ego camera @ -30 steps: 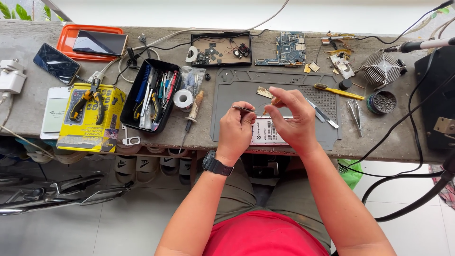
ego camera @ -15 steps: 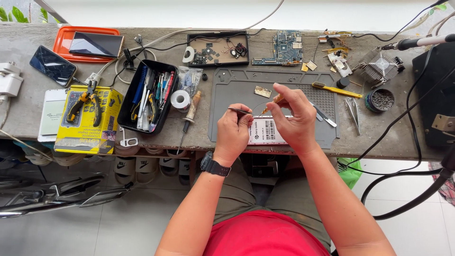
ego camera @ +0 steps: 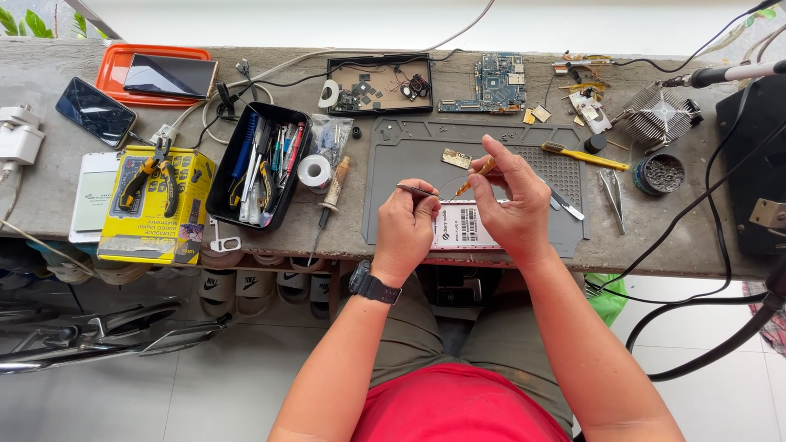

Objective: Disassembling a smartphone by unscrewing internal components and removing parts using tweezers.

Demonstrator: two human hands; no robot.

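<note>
Over the grey work mat [ego camera: 426,155], the left hand [ego camera: 405,229] pinches slim tweezers [ego camera: 416,191], tips aimed inward for fine work. The right hand [ego camera: 512,205] clamps a yellow-handled tool [ego camera: 477,176], angled down. Both hover above the white labelled device [ego camera: 463,226] at the mat's near edge, close for control.

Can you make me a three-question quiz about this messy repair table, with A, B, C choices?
1. Where is the black tool tray?
A. left of the grey mat
B. on the mat
C. under the table

2. What colour is the tray under the tablet?
A. green
B. orange
C. white

3. What is the left hand doing?
A. lying flat
B. holding tweezers
C. holding pliers

Answers: 1 A, it sits beside the mat's left edge. 2 B, an orange rim shows. 3 B, thin metal tips stick out of the fingers.
</note>
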